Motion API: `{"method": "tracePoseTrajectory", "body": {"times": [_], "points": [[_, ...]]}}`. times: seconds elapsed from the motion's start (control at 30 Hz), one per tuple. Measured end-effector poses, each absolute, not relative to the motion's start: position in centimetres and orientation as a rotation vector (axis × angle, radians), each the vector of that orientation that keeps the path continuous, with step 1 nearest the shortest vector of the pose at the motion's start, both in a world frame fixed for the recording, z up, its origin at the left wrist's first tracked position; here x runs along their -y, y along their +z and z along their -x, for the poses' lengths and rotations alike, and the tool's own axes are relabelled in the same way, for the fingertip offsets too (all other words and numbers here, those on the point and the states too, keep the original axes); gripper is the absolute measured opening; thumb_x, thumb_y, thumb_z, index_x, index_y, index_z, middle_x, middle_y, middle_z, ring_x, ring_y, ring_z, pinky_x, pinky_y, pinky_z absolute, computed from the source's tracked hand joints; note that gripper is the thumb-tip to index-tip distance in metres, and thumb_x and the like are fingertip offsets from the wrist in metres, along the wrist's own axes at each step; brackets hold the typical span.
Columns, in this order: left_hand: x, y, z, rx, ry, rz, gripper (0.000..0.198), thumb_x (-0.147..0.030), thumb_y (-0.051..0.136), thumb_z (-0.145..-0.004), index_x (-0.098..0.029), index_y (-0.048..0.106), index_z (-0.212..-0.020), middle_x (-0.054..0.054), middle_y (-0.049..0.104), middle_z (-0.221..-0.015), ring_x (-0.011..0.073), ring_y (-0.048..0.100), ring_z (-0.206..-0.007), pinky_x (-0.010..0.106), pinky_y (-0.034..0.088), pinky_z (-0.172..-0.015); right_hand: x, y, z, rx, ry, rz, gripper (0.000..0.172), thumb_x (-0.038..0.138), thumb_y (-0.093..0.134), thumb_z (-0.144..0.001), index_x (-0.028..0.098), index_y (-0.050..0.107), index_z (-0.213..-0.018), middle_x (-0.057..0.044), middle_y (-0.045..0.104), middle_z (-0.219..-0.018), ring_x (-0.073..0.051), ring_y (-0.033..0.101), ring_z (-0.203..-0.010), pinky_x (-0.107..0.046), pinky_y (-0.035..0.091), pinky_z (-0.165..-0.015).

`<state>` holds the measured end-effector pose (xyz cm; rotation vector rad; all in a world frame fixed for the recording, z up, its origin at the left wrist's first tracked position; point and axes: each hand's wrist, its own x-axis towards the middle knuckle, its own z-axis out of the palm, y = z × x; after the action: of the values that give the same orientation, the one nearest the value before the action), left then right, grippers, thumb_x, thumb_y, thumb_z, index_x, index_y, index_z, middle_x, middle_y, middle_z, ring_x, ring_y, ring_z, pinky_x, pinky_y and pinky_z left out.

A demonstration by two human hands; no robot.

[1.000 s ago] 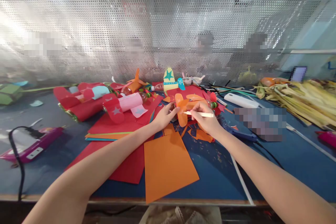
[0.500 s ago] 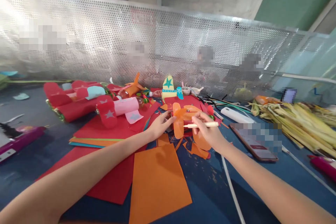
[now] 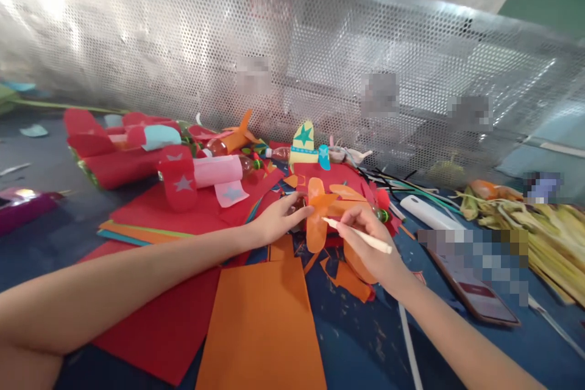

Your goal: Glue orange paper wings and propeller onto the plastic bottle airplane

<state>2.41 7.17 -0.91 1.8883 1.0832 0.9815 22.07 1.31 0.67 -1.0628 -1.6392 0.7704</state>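
Right hand (image 3: 378, 259) clamped on the pale pen (image 3: 372, 241), tip right at the orange paper plane (image 3: 316, 228) between both hands! Left hand (image 3: 276, 219) grips its finned end, some fingers hidden; right knuckles block its middle.

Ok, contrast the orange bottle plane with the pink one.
The orange plane is held by the left hand, with a white pen at its end piece; the pink plane lies untouched. The orange plane's end piece matches its body, while the pink plane's is red with a grey star. Both are paper-wrapped bottles with green caps.
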Motion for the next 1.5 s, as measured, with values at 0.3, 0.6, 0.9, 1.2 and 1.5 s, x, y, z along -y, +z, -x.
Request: {"method": "tracePoseTrajectory", "body": {"times": [0.3,0.6,0.9,1.2,1.5], "points": [[-7.1,-0.8,-2.6,-1.084,0.942,-1.958,0.050,-0.055,0.044,-0.082,-0.017,0.059,-0.111,0.006,0.068,-0.100,0.0240,0.062,-0.095,0.032,0.049,-0.083,-0.3,0.2,-22.2,1.700,0.684,1.093,0.015,0.035,0.057,-0.085,0.024,0.051,-0.079,0.001,0.054,-0.072,-0.014,0.053,-0.065,-0.026,0.046,-0.062],[-7.1,-0.9,-2.6,-1.097,0.954,-1.989,0.054,-0.052,0.044,-0.084,-0.015,0.055,-0.123,0.008,0.067,-0.109,0.0245,0.061,-0.101,0.034,0.047,-0.091,-0.3,0.0,-22.3,1.689,0.679,1.091,0.013,0.032,0.057,-0.085,0.023,0.052,-0.078,0.001,0.054,-0.071,-0.014,0.053,-0.065,-0.026,0.045,-0.061],[-6.8,-0.6,-2.6,-1.103,0.903,-2.015,0.056,-0.053,0.042,-0.085,-0.014,0.053,-0.125,0.010,0.065,-0.111,0.0257,0.059,-0.104,0.038,0.045,-0.094,-0.3,-0.2,-22.3,1.633,0.659,1.101,0.015,0.033,0.060,-0.083,0.022,0.051,-0.076,0.002,0.054,-0.067,-0.013,0.052,-0.060,-0.025,0.042,-0.055],[-6.8,-0.5,-2.6,-1.132,0.895,-2.033,0.061,-0.056,0.039,-0.084,-0.013,0.052,-0.126,0.011,0.065,-0.112,0.0261,0.059,-0.105,0.039,0.045,-0.095,-0.4,-0.2,-22.2,1.654,0.672,1.094,0.020,0.038,0.062,-0.083,0.022,0.052,-0.075,0.002,0.055,-0.068,-0.012,0.053,-0.061,-0.024,0.043,-0.056],[-6.8,-0.4,-2.7,-1.125,0.890,-2.030,0.061,-0.056,0.039,-0.083,-0.013,0.053,-0.124,0.012,0.064,-0.112,0.0268,0.060,-0.105,0.041,0.045,-0.095,-0.6,-0.6,-22.5,1.667,0.684,1.129,0.023,0.041,0.064,-0.082,0.022,0.052,-0.076,0.003,0.056,-0.067,-0.011,0.052,-0.059,-0.024,0.041,-0.055]]}}
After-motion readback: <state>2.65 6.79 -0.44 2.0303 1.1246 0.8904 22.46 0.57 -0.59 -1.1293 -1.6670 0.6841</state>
